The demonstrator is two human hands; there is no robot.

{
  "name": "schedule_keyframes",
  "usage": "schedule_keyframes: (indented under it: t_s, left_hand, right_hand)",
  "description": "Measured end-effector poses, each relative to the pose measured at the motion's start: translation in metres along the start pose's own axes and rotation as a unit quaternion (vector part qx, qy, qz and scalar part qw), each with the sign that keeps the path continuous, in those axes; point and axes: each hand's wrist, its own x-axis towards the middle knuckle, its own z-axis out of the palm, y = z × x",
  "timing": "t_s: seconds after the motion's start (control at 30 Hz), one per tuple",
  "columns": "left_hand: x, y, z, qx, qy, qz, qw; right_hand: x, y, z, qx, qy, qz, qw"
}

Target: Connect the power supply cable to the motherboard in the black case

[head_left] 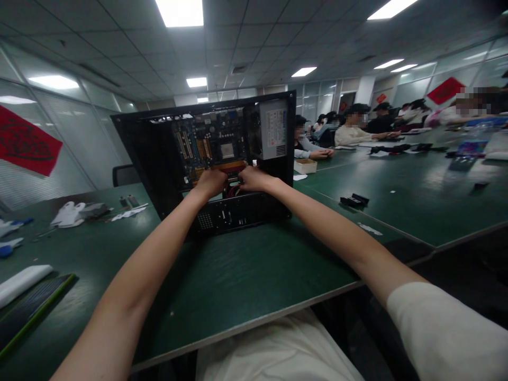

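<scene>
An open black computer case (pixel 257 207) stands upright on the green table (pixel 254 259), its inside facing me. In it I see a motherboard (pixel 210 132) and, at the upper right, a grey power supply (pixel 274 129). My left hand (pixel 212 182) is closed at the lower edge of the board, beside the orange and red memory slots (pixel 234 167). Closed at the right end of the same slots is my right hand (pixel 254 179). What the fingertips of either hand grip is too small and hidden to make out. Dark cables (pixel 233 190) hang between the hands.
Black plastic parts (pixel 354 200) lie on the table at right, and a small box (pixel 305 166) stands behind the case. At left are a white plastic bag (pixel 68 214) and a green-edged black object (pixel 35 309). Several people sit at the far right.
</scene>
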Motion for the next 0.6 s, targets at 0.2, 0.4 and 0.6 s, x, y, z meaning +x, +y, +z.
schedule_keyframes:
  t_s: [0.2,0.4,0.6]
  left_hand:
    - [-0.0006,-0.0021,0.0016,-0.008,0.004,0.002,1.0]
    - [-0.002,-0.0039,0.0032,-0.006,0.006,-0.01,1.0]
    - [0.0009,-0.0032,0.0041,-0.002,0.003,-0.013,1.0]
  right_hand:
    - [-0.0007,0.0003,0.0004,0.018,0.003,-0.008,1.0]
    - [0.0016,0.0024,0.0025,0.019,0.001,-0.011,1.0]
    - [0.0017,0.0022,0.0027,0.017,0.005,-0.013,1.0]
